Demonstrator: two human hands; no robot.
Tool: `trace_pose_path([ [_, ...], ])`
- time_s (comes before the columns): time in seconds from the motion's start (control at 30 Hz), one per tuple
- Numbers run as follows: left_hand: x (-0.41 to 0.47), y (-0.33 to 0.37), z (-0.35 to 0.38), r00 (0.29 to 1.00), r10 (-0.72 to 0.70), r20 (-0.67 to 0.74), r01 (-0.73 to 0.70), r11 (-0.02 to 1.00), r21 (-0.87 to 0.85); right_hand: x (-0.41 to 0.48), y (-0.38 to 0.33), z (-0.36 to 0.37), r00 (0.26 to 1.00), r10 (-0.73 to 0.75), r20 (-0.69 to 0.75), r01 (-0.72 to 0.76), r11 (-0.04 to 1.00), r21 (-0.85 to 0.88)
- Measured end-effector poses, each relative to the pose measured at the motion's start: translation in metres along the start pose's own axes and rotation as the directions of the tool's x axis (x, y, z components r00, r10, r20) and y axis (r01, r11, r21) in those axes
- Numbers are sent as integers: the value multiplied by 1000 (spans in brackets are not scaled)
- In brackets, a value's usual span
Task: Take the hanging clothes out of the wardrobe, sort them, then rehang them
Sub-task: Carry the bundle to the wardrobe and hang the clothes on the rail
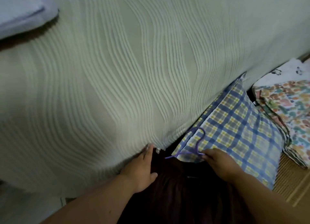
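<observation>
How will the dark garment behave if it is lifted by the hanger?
Probably floppy: the garment lies in fine soft folds, so it should drape and sag. The hanger is thin, so it is likely light and may flex slightly.

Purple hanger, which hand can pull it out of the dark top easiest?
Probably the right hand: its fingers hold the purple hanger, while the left hand rests flat on the dark top.

left hand (pixel 144 166) palm down, fingers straight forward, thumb spread | right hand (pixel 218 161) palm down, fingers curled, pinching thin purple plastic hanger (pixel 196 146)
</observation>
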State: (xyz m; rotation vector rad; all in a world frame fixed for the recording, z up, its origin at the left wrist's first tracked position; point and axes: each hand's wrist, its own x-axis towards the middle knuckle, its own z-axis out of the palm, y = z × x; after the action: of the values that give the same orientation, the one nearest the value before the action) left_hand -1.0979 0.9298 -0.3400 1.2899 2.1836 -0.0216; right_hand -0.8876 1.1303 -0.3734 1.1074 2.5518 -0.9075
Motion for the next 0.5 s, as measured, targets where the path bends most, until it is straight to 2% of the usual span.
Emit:
trace_pose_path([
  [0.2,-48,7,-38,991,25,-131,-25,1000,2,-79,-42,-56,971,-185,-151,182,983,-37],
  [0.3,-93,13,-60,981,86,-172,-103,990,-94,-120,-74,-81,935,-255,-246,246,967,-68],
  [0.43,-176,10,-89,954,81,-288,-154,959,-239,-183,-123,-110,851,-361,-382,296,930,-218],
  [0.5,-233,6,-102,912,82,-402,-188,954,-233,-221,-150,-121,766,-478,-431,344,870,-354],
])
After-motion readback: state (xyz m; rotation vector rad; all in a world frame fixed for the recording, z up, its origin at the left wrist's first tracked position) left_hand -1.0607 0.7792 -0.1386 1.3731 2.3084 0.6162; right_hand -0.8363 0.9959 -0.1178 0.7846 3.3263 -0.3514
